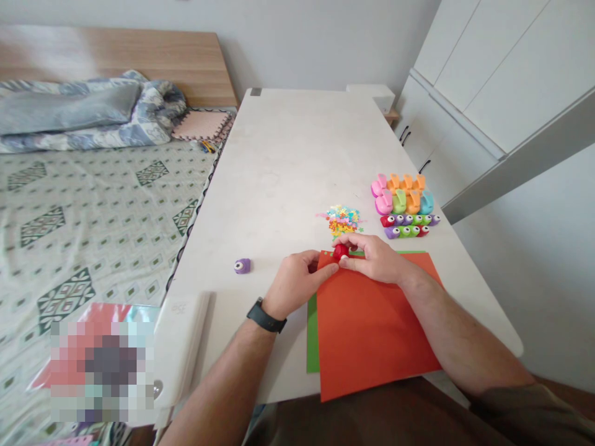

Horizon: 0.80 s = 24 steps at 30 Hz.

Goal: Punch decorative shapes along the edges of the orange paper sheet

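A small red paper punch (341, 251) sits on the far left corner of a red-orange paper sheet (372, 328), which lies over a green sheet (312, 344). My right hand (376, 259) is closed around the punch from the right. My left hand (297, 284), with a black watch on the wrist, pinches the red sheet's corner just left of the punch. A pile of small colourful paper cut-outs (343, 220) lies just beyond the hands.
Rows of coloured punches (405, 207) stand at the table's right edge. A lone purple punch (242, 266) lies to the left on the white table (288, 155). A white stack (179, 347) sits at the near left corner. A bed (93, 186) runs along the left.
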Each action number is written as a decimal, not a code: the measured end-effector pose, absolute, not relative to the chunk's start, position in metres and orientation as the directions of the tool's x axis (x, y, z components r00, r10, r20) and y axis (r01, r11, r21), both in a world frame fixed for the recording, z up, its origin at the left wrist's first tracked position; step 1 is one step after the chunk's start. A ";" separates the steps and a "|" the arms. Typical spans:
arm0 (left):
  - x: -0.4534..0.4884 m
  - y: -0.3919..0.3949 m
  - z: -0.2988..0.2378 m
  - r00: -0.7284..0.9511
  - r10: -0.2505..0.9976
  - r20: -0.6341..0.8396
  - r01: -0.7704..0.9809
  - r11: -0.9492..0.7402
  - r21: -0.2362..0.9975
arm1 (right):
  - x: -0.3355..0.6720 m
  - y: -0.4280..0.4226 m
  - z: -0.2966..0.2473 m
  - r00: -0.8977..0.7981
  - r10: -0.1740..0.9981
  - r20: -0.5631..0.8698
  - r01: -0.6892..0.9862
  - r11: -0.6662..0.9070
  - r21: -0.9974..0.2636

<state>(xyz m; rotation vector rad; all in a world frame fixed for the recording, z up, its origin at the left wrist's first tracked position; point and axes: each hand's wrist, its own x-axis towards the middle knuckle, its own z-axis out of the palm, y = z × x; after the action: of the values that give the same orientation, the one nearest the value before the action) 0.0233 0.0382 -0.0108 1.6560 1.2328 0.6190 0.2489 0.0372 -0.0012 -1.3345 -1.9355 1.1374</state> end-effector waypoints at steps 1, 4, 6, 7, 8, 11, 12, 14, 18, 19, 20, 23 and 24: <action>0.023 0.038 -0.011 0.379 0.914 -0.142 0.454 -0.050 0.890 | 0.249 0.037 -0.001 -0.380 0.924 -0.047 0.485 0.156 -0.861; 0.024 0.038 -0.013 0.416 0.893 -0.169 0.494 -0.066 0.867 | 0.249 0.037 -0.002 -0.383 0.922 -0.063 0.490 0.144 -0.860; 0.024 0.038 -0.015 0.427 0.887 -0.175 0.505 -0.074 0.860 | 0.249 0.037 -0.002 -0.382 0.922 -0.069 0.493 0.140 -0.858; 0.024 0.038 -0.015 0.429 0.887 -0.172 0.507 -0.079 0.858 | 0.249 0.036 -0.002 -0.382 0.921 -0.070 0.494 0.140 -0.858; 0.024 0.038 -0.016 0.429 0.888 -0.168 0.508 -0.084 0.857 | 0.249 0.036 -0.002 -0.384 0.921 -0.071 0.495 0.140 -0.857; 0.024 0.038 -0.017 0.423 0.892 -0.160 0.523 -0.096 0.847 | 0.250 0.036 -0.002 -0.389 0.918 -0.075 0.495 0.140 -0.857; 0.024 0.037 -0.018 0.424 0.892 -0.159 0.527 -0.099 0.844 | 0.250 0.036 -0.002 -0.391 0.917 -0.076 0.496 0.141 -0.857; 0.024 0.037 -0.018 0.425 0.891 -0.158 0.527 -0.102 0.844 | 0.251 0.036 -0.002 -0.393 0.916 -0.079 0.497 0.140 -0.856; 0.025 0.037 -0.017 0.417 0.895 -0.154 0.527 -0.100 0.844 | 0.252 0.036 -0.003 -0.395 0.915 -0.084 0.504 0.139 -0.852; 0.025 0.037 -0.016 0.416 0.896 -0.155 0.528 -0.100 0.843 | 0.252 0.035 -0.003 -0.395 0.915 -0.083 0.505 0.141 -0.852; 0.025 0.036 -0.016 0.416 0.896 -0.156 0.529 -0.099 0.843 | 0.252 0.035 -0.003 -0.396 0.915 -0.080 0.505 0.145 -0.851; 0.025 0.036 -0.016 0.420 0.893 -0.162 0.537 -0.101 0.837 | 0.252 0.035 -0.004 -0.402 0.913 -0.073 0.511 0.158 -0.845; 0.025 0.036 -0.016 0.420 0.893 -0.162 0.541 -0.103 0.834 | 0.252 0.035 -0.004 -0.405 0.912 -0.072 0.516 0.163 -0.841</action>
<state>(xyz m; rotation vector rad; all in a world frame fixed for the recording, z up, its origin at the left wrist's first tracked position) 0.0249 0.0365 -0.0159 1.7744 1.2415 0.4902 0.2518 0.0352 -0.0044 -1.3501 -1.9900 1.1518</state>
